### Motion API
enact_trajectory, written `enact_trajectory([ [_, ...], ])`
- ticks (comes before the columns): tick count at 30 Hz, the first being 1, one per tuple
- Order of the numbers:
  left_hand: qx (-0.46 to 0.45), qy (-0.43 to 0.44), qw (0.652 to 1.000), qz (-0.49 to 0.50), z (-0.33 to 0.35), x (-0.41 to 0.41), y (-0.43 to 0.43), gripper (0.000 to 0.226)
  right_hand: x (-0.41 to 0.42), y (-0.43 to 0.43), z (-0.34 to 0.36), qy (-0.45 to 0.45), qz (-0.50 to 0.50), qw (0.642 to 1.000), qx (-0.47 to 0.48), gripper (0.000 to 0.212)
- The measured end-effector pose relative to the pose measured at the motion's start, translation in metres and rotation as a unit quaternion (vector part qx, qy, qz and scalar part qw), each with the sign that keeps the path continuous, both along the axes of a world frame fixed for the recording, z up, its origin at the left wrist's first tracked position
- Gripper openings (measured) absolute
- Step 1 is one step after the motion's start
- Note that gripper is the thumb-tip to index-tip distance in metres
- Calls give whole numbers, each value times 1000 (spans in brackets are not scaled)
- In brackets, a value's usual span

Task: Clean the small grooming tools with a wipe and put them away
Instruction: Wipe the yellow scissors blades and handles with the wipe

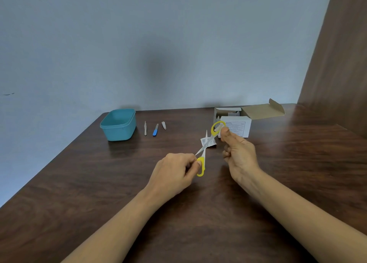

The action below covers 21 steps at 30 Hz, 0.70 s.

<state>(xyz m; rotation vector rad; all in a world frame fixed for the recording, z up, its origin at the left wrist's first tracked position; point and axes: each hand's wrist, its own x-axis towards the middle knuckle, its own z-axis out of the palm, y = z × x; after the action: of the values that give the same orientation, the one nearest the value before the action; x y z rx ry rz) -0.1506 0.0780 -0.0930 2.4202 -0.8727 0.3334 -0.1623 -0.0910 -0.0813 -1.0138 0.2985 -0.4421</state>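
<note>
Above a dark brown wood-grain bench [79, 183], a small pair of scissors with yellow plastic handles and thin steel blades [205, 146] is held in the air, to the right of and nearer the person than a teal rectangular plastic tub [119, 123] that stands open near the far edge. The blades are spread wide in a cross. The left hand [174, 171] has its grip closed on the lower yellow loop, pinched between thumb and curled fingers. The right hand [240, 153] has its grip closed too, thumb pressing a small crumpled white wipe [219, 128] against the upper yellow loop. Under the blades a torn white printed paper sachet [203, 140] lies flat on the bench. Just right of the tub three small tools lie in a row, apart from one another: slim silver metal tweezers [145, 128], a nail file with a blue handle [155, 130], and a small metal nail clipper [163, 125]. Far to the right of the tub stands a white cardboard box [236, 124] with printed text, its brown flap thrown open toward the wall.
</note>
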Motion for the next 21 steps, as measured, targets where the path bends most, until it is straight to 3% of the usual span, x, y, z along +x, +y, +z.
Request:
enact_trajectory([
  [6, -6, 1, 1000, 6, 1, 2, 4, 27, -4, 12, -9, 24, 97, 987, -127, 16],
  [13, -4, 9, 1000, -1, 1, 2, 1, 28, 3, -1, -2, 19, 28, 999, -30, 10],
  [21, -17, 20, 1000, -14, 4, -1, 0, 35, 6, -5, 5, -81, 67, 994, 21, 13],
])
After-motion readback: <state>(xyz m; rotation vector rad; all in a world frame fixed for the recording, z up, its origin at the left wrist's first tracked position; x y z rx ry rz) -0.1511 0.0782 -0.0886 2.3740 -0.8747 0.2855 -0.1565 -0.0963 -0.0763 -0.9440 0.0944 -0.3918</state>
